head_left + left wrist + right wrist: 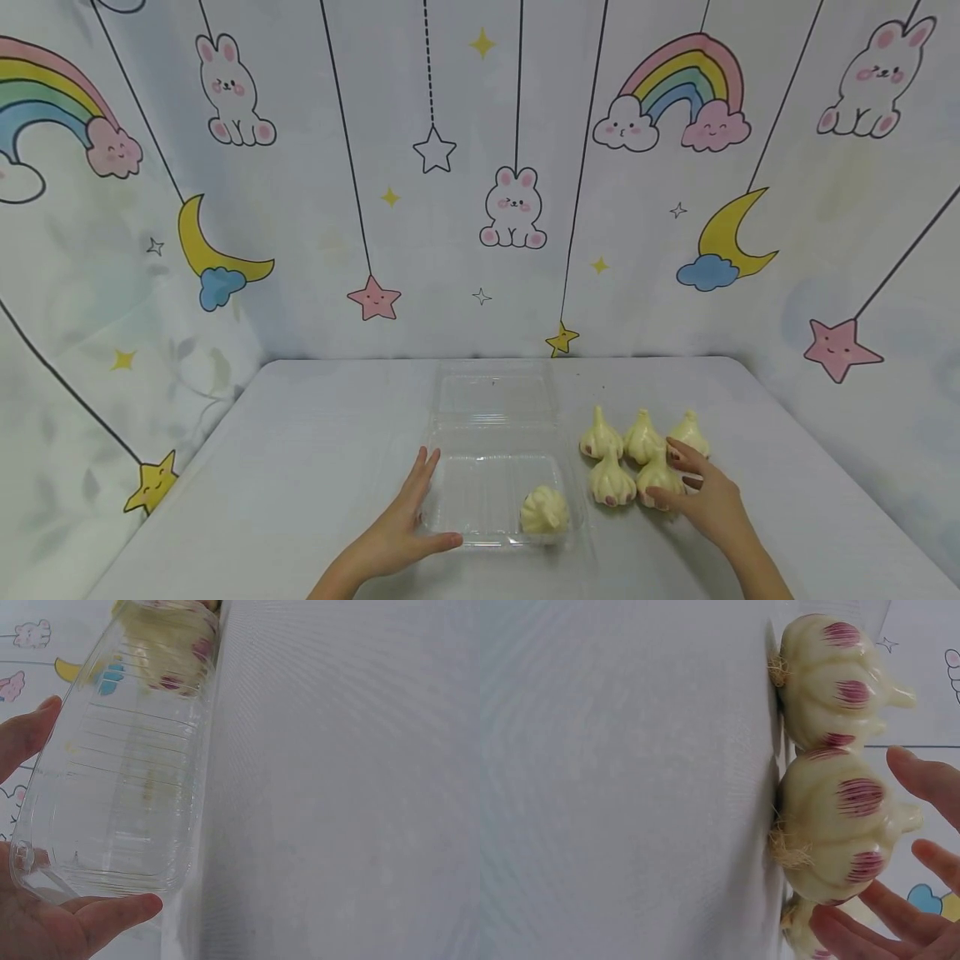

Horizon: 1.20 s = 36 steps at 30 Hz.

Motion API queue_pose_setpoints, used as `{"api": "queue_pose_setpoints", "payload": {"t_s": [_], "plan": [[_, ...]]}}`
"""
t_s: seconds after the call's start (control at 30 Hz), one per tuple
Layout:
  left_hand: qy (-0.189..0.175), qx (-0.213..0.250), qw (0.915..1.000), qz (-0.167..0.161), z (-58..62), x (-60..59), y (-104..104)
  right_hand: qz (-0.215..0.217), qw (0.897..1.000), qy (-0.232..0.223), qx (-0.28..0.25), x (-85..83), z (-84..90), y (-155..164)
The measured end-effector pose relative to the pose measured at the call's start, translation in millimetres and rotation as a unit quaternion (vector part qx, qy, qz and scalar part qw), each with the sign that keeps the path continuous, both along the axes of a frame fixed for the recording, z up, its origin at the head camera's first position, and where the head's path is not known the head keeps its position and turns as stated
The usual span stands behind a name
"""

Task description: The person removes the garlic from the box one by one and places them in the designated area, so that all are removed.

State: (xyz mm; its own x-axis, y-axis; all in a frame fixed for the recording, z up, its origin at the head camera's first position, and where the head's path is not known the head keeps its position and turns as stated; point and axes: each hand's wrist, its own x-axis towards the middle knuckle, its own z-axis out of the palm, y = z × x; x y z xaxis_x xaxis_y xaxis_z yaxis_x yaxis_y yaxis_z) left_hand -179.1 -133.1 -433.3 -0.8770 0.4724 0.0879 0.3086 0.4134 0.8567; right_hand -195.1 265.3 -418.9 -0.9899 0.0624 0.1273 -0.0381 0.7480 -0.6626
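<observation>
A clear plastic clamshell box (465,500) lies with its lid (493,396) laid back behind it. One garlic bulb (545,510) sits in the box's right end. At the box's left end, my left hand (396,533) spreads its thumb and fingers along the rim, seen close in the left wrist view. Several more garlic bulbs (612,482) stand in two rows on the right. My right hand (708,504) reaches around the front-right bulb (840,825), thumb and fingers apart; in the right wrist view its fingertips (832,922) are right beside that bulb, which stands on the table.
A white-covered table (300,467) holds everything. Behind and beside it hangs a cloth backdrop (450,325) printed with bunnies, rainbows, moons and stars. The bulbs stand close together, just right of the box.
</observation>
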Motion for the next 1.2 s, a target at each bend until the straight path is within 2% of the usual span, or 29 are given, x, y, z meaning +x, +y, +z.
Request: {"api": "queue_pose_setpoints", "payload": {"t_s": [0.57, 0.97, 1.2], "plan": [[0.009, -0.008, 0.9999, 0.004, -0.7, 0.5, 1, -0.044, 0.994, 0.096, -0.004, 11.5, 21.8, -7], [0.009, -0.012, 0.9998, 0.009, -0.8, -0.3, 0, -0.027, 0.992, 0.113, -0.04, 23.2, 36.5, -26], [0.005, -0.007, 0.9999, 0.006, -0.3, -0.5, 0, -0.004, 0.993, 0.104, -0.063, 26.2, 40.4, -40]]}}
